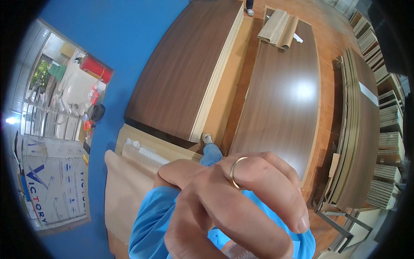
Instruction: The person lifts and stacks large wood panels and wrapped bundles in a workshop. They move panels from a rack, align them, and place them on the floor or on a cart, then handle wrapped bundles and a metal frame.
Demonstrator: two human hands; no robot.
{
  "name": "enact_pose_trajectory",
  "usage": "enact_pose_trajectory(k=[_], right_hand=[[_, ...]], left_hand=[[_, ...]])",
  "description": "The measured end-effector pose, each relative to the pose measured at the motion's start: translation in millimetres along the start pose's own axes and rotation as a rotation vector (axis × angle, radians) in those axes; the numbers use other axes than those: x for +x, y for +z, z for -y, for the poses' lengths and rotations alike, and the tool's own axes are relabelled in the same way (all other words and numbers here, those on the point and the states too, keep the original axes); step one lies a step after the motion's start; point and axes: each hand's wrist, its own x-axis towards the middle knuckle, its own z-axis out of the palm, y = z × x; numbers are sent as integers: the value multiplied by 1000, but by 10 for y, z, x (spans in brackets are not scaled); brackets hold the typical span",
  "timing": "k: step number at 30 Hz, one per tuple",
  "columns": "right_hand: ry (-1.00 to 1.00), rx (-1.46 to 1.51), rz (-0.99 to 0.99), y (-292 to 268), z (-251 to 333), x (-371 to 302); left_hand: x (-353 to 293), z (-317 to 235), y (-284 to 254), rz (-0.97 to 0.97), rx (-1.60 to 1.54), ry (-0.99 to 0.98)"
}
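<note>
Hovering close under the lens: left hand (233,207), reaching in from a blue sleeve (148,220) and filling the lower middle. Lying pressed together and bent, fingers (276,194) pointing right, thumb tucked along the far side. Carrying a gold ring (235,173) on one finger. Cannot tell whether anything is being pinched underneath; palm side hidden. Right hand not showing.

Standing just beyond the knuckles: a blue leg (211,153) and a pale shoe (208,139), planted on an orange floor strip (228,90).

Running away from the fingers, that strip being the one open lane, narrow, squeezed between two dark wood panel stacks. Lying left of it, the left stack (185,64), showing a pale layered edge along the lane and ending in a corner just beside the shoe. Lying right of it, the right stack (280,95), glossy, with its near edge ending just beyond the fingertips. Resting at that stack's far end, well apart from the fingers: folded cardboard (280,28).

Lying left of the thumb: a beige sheet (125,190), its edge meeting a blue wall (120,34).

Leaning right of the fingertips: upright boards (362,129), with more open floor (327,112) between them and the right stack.
</note>
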Motion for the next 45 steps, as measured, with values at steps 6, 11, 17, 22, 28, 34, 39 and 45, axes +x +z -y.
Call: enact_pose_trajectory(k=[6,11,17,22,28,34,39,45], right_hand=[[257,364,-77,-3,735,-66],[365,276,-187,-213,402,-314],[471,300,-229,-284,-59,-546],[434,321,-204,-206,-78,-509],[386,352,-174,-121,60,-403],[290,385,-165,-79,229,-400],[333,305,-200,-66,257,-434],[375,138,-111,-87,-45,-443]], left_hand=[[14,-101,45,-132,64,-17],[16,-19,-58,-48,109,72],[-12,27,11,-114,19,-29],[-4,101,-94,-6,-21,30],[20,56,0,-120,-74,-21],[-27,-80,64,-84,-35,-43],[31,-264,93,-96,-28,-226],[49,-14,142,-104,-52,165]])
